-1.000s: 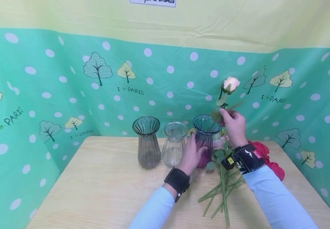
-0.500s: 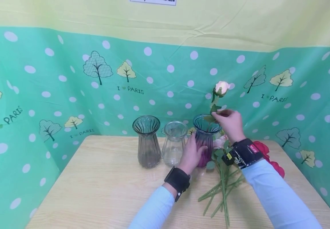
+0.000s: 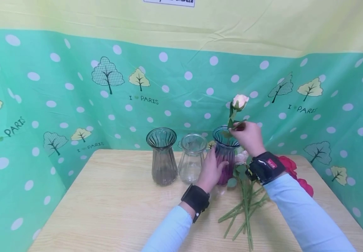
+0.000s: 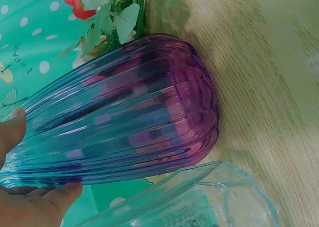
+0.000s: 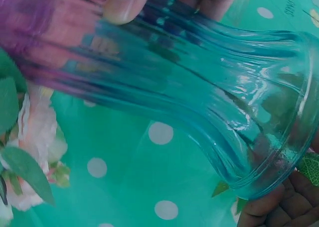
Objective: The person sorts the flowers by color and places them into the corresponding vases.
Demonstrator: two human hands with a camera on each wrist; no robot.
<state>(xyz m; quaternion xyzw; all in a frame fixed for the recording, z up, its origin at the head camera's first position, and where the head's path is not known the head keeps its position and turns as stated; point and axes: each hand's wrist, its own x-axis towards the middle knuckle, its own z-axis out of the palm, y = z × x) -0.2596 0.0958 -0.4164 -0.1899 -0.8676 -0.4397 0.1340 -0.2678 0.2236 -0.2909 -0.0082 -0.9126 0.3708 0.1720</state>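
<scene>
My left hand (image 3: 210, 170) holds the ribbed glass vase (image 3: 228, 173), blue above and purple at its base, with fingers and thumb on either side. The vase stands upright on the table. At its mouth, my right hand (image 3: 250, 137) pinches the stem of a white-pink rose (image 3: 239, 102) just under its leaves. The bloom leans slightly right above the rim, and the stem runs down inside the vase. In the right wrist view, the right fingers (image 5: 289, 202) are close to the vase rim (image 5: 304, 122), and a thin dark line of stem shows through the glass.
A clear vase (image 3: 191, 164) stands just left of the held one, with a grey vase (image 3: 163, 166) farther left. Right of it lie several flowers with crossed green stems (image 3: 245, 210), red blooms (image 3: 286, 164) and a pale pink bloom (image 3: 241, 157). A patterned curtain (image 3: 175, 87) hangs behind the table.
My right hand has moved left and slightly down with the rose, lowering its stem farther into the blue-purple vase. My left hand stays on the vase.
</scene>
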